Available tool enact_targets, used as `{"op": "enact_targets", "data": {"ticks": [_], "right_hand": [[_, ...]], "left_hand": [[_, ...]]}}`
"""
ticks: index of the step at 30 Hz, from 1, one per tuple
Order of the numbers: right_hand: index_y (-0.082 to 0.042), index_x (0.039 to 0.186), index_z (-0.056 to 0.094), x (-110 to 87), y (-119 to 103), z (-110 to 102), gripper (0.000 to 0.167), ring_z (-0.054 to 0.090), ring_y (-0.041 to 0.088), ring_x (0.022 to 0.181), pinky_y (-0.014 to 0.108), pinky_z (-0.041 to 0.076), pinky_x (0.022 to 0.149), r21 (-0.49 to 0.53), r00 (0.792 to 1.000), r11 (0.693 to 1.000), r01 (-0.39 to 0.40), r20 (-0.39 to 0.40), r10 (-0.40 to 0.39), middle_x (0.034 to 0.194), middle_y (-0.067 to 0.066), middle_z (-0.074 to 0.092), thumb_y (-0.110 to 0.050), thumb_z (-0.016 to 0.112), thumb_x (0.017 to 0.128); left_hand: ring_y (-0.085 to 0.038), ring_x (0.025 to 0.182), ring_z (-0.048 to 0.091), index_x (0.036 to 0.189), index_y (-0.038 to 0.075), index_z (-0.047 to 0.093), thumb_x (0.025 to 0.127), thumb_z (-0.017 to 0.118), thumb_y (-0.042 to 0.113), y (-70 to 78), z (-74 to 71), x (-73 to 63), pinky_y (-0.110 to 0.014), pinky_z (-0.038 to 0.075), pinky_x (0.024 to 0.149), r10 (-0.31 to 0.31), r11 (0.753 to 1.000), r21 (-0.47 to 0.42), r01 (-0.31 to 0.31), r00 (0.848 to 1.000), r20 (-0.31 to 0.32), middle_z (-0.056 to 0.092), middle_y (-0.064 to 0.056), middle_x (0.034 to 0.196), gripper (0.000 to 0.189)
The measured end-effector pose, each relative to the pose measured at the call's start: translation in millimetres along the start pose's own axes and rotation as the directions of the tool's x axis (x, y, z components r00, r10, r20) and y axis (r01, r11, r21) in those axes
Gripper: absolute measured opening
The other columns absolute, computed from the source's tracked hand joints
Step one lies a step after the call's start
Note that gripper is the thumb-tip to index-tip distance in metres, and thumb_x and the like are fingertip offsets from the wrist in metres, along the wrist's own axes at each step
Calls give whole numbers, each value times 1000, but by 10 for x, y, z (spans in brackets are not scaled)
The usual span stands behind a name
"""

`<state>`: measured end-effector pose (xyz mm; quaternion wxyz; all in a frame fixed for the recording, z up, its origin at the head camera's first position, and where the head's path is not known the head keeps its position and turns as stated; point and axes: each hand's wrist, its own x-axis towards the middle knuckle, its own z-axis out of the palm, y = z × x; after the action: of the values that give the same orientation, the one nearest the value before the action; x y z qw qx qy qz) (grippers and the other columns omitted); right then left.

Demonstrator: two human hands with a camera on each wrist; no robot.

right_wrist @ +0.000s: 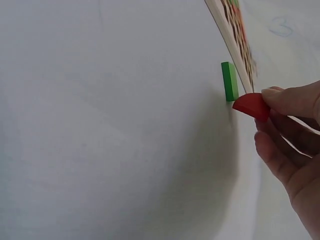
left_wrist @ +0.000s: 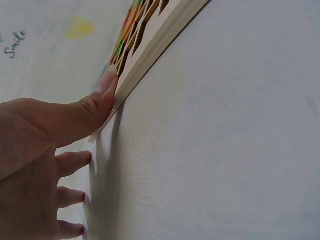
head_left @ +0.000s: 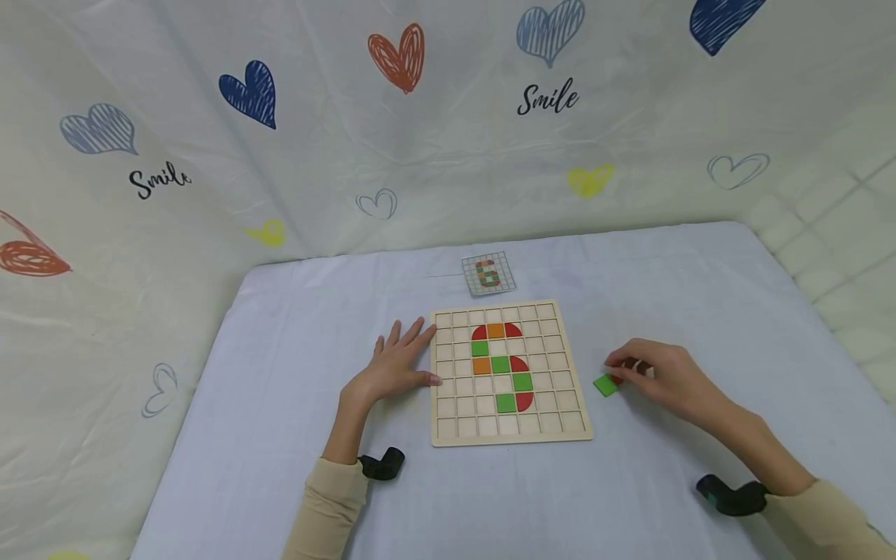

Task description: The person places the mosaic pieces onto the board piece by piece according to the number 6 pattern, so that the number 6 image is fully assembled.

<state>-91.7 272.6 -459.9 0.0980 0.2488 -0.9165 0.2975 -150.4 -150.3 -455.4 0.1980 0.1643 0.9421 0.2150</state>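
A wooden grid board (head_left: 448,428) lies on the white cloth, with several green, orange and red pieces set in its squares. My left hand (head_left: 395,369) rests at the board's left edge, fingers spread and straight; in the left wrist view the thumb (left_wrist: 95,102) touches the rim. Right of the board, my right hand (head_left: 658,377) pinches a red quarter-round piece (right_wrist: 253,106) between thumb and fingers. Just beside it a green square piece (head_left: 605,385) lies on the cloth.
Behind the board lies a small pattern card (head_left: 489,274) showing a coloured figure on a grid. A hanging cloth printed with hearts (head_left: 399,58) stands along the table's back. White cloth (head_left: 266,342) covers the table.
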Motion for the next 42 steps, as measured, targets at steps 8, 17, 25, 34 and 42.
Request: {"op": "enact_targets", "data": {"ticks": [8,17,25,34,42], "right_hand": [[-7,96,76,120,-109,36,29,69,7,78,20,59,69,68,999,998,-8,38,6,90,-6,73,12,83,76],[-7,99,76,290,-221,154,26,71,13,81,24,61,73,147,992,989,-3,127,-16,93,-5,74,9,81,80],[-7,100,77,469,-400,316,24,67,6,82,24,60,75,217,980,976,24,187,-65,94,-5,75,10,78,83],[-7,102,78,650,-601,523,17,65,8,85,23,59,77,279,958,958,64,253,-138,96,-1,75,2,77,88],[-7,100,79,762,-733,695,12,62,5,80,24,55,72,310,940,941,139,258,-224,94,-1,76,-1,77,89]], "left_hand": [[-43,159,-5,165,20,28,89,78,45,3,1,-7,-68,1,124,-3,1000,-1,3,1000,0,11,-5,174,94],[-43,159,-6,165,21,27,90,77,44,2,-2,-11,-68,1,124,-10,1000,-1,10,1000,3,10,-5,174,93],[-43,159,-6,165,21,27,90,77,44,-8,0,-11,-68,1,124,-4,1000,-4,4,1000,1,10,-5,174,93],[-42,159,-7,165,21,27,90,78,44,-1,-8,-8,-67,0,124,-3,1000,-17,3,1000,3,10,-5,174,93],[-42,159,-7,165,21,26,90,77,44,-14,-9,-3,-67,0,124,1,1000,-15,-1,1000,6,10,-5,174,93]]}}
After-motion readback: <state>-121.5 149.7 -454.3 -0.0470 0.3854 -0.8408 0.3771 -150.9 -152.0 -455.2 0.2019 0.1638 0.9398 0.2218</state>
